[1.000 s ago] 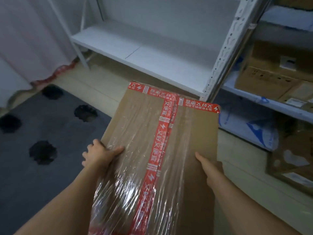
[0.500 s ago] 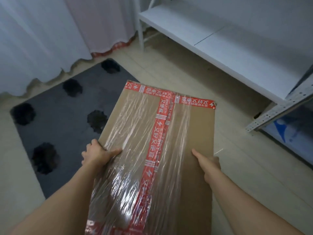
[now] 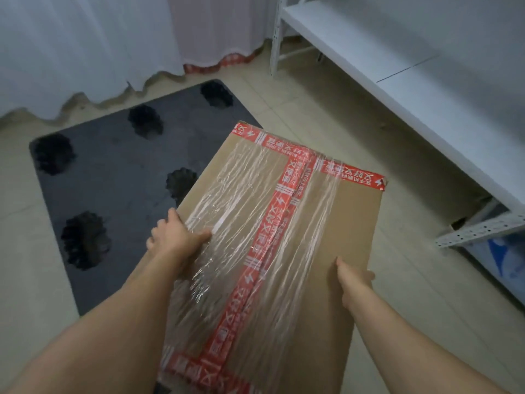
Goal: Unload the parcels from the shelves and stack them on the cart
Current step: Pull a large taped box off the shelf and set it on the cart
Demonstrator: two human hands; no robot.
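A large flat cardboard parcel (image 3: 335,223), sealed with red printed tape and clear tape, is held in the air in front of me. My left hand (image 3: 173,240) grips its left edge, thumb lying on the top face. My right hand (image 3: 355,282) grips the right edge, thumb on top, fingers hidden under the box. Below and to the left lies the dark grey cart platform (image 3: 113,172) with black round recesses, low on the floor. Part of the parcel overlaps the platform's right side in view.
A white metal shelf unit (image 3: 397,69) runs along the right, its lower board bare, with a perforated upright (image 3: 480,231) near the right edge. White curtains (image 3: 85,44) hang at the back left. Beige tiled floor (image 3: 309,100) lies between shelf and platform.
The view has swung left, away from the shelves with parcels toward the dark platform. The parcel stays in both hands and now hangs closer over the platform's right side.
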